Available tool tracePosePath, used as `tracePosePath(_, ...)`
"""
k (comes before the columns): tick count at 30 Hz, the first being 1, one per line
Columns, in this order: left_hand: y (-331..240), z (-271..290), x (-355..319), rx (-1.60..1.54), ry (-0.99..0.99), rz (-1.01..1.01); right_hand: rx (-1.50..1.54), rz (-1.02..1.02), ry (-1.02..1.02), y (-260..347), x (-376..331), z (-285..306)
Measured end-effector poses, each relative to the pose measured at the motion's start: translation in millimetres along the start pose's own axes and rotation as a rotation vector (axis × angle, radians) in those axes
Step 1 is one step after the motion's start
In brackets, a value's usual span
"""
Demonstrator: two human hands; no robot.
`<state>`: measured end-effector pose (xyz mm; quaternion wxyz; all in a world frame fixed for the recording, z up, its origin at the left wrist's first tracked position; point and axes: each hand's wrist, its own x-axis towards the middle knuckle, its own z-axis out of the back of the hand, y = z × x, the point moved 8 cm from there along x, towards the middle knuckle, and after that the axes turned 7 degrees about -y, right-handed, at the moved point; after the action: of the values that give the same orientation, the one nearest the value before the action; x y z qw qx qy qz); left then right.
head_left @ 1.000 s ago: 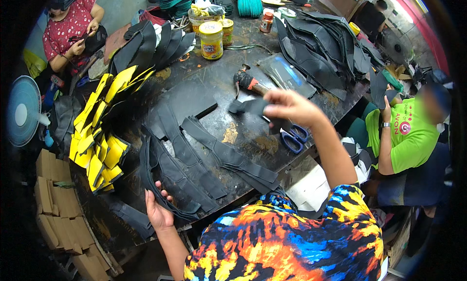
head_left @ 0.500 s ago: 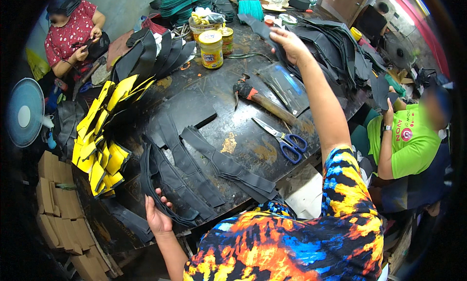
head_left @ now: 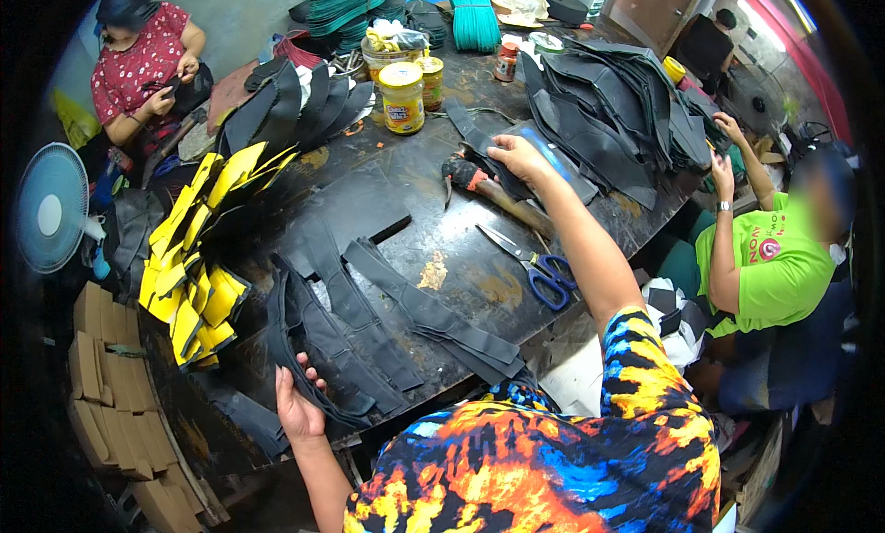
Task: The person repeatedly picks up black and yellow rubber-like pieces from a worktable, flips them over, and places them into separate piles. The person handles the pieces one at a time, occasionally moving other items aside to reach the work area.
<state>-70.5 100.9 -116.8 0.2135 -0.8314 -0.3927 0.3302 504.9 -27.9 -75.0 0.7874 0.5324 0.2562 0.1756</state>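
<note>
—Pinched what in the right hand (head_left: 522,158), out over the worn, dark tabletop (head_left: 448,227)?

—Held a long, flat black strip (head_left: 471,133) between thumb and fingers, near the wooden-handled hammer with a red collar (head_left: 513,206).

—And with the left hand (head_left: 300,411)?

—Curled fingers and thumb around a curved bundle of thin black strips (head_left: 279,335) at the tabletop's near edge.

—Showed blue-handled steel scissors (head_left: 526,254) near the right forearm (head_left: 595,256), too.

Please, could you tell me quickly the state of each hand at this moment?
Left hand: partly closed, holding long, curved, black, leather-like strips.
Right hand: closed, pinching a flat, black, leather-like piece.
</note>
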Motion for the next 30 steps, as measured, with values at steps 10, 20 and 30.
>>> tracePosePath(10, 1.3, -3.3, -3.7, -0.014, -0.01, 0.025, -1.053, 0.219, -0.014, 74.1, -16.8, 12.3)
tracePosePath(20, 1.0, -7.0, -2.9, 0.028, 0.001, 0.044, -0.494, 0.499, -0.003, 121.3, 101.6, -64.0)
tracePosePath(30, 1.5, -3.4, -2.8, -0.006, -0.016, 0.083, -0.367, 0.542, 0.186, 109.3, 109.1, -104.4)
